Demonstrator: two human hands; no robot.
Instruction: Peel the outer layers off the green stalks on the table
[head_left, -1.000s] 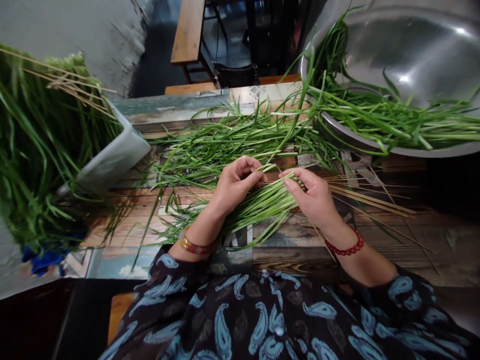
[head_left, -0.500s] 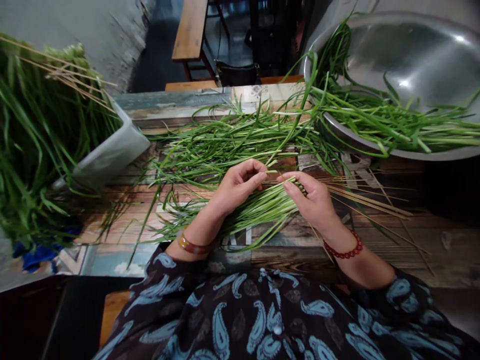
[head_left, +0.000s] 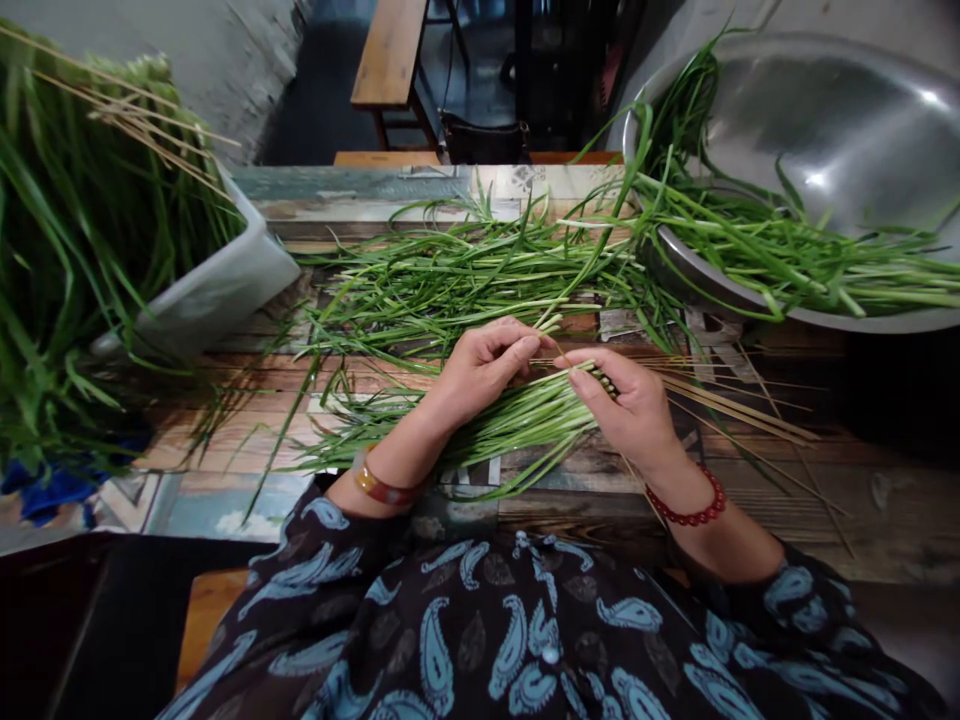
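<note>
A: Head view, step?
B: Likely threading green stalks [head_left: 551, 324] onto a thin stick [head_left: 561, 352]. Left hand [head_left: 487, 368] pinches a few; right hand [head_left: 628, 400] grips the bundle [head_left: 525, 415] over the surface [head_left: 577, 520].
A: Next?
B: Probably calls for sliding those up to the bundle.

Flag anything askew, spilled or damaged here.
Green leafy stalks droop over the left rim of the round, shiny metal basin, as if spilling. On the patchwork wooden table, one thin green stalk juts toward the near edge, askew from the rest.
</note>
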